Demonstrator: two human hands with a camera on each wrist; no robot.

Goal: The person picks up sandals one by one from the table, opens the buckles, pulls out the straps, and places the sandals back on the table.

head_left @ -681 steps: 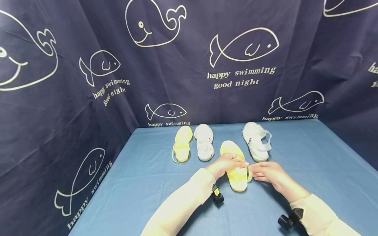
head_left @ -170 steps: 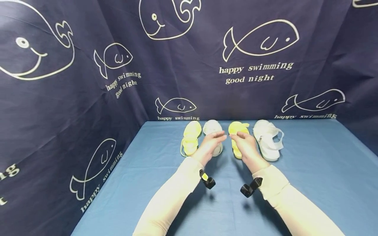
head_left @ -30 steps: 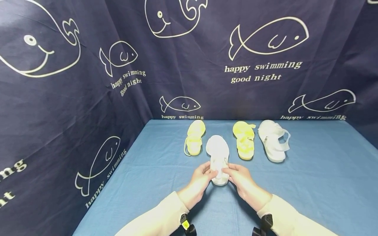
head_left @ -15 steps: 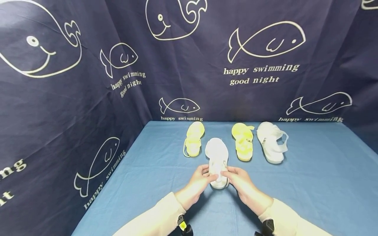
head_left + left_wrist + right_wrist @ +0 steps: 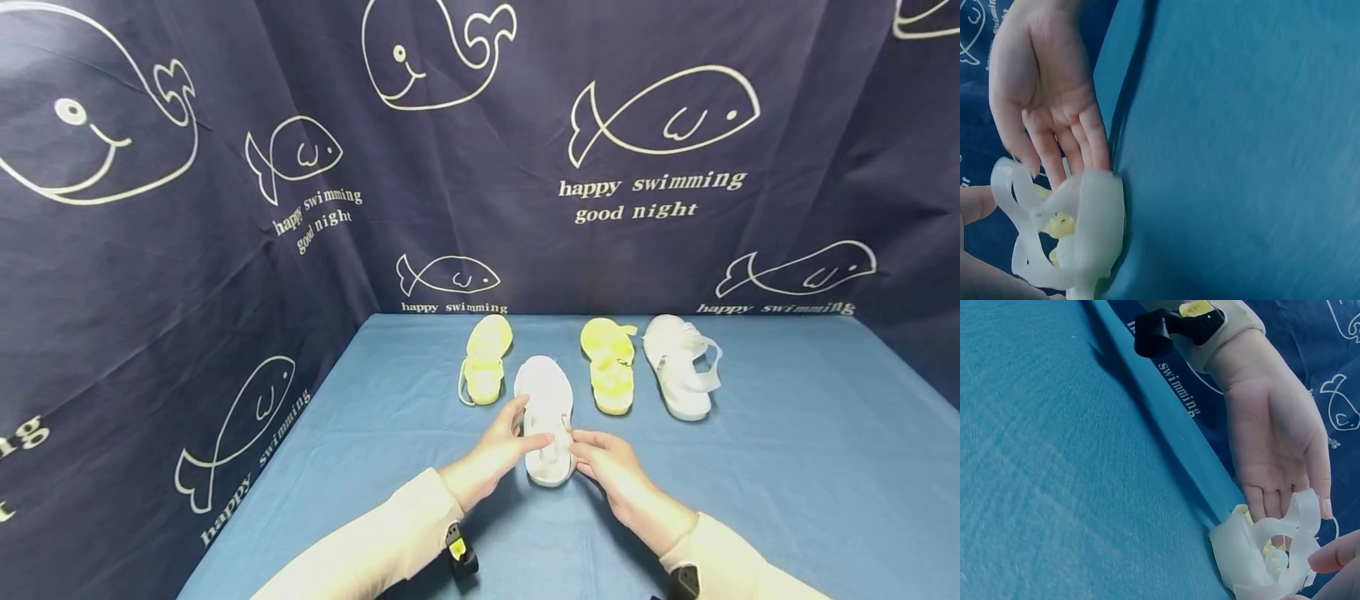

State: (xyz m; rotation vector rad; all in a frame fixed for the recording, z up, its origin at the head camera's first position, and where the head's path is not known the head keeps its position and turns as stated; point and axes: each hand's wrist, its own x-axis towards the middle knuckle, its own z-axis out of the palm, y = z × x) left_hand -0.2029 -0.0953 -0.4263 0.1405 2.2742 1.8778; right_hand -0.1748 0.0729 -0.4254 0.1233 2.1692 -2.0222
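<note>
A white sandal (image 5: 546,400) lies toe away in front of me, drawn nearer than the other shoes. My left hand (image 5: 491,454) holds it from the left, thumb over the strap and fingers along the side. On the right edge, close to the small buckle, my right hand (image 5: 615,471) pinches the sandal between thumb and fingers. The left wrist view shows the sandal's looped straps (image 5: 1016,203) standing up, with the right palm facing the camera. In the right wrist view the left thumb is beside the strap (image 5: 1304,519); its other fingers are partly hidden behind the sandal.
Along the back of the blue-covered table (image 5: 787,467) are a yellow sandal (image 5: 486,358) on the left, another yellow sandal (image 5: 611,367), and a white sandal (image 5: 678,367) with its strap sticking out on the right. A dark printed curtain (image 5: 480,167) rises behind.
Earlier both hands worked on a yellow sandal, now in the back row. The white sandal came forward from that row. Lately my left fingers slid up its side and my right thumb moved outward.
</note>
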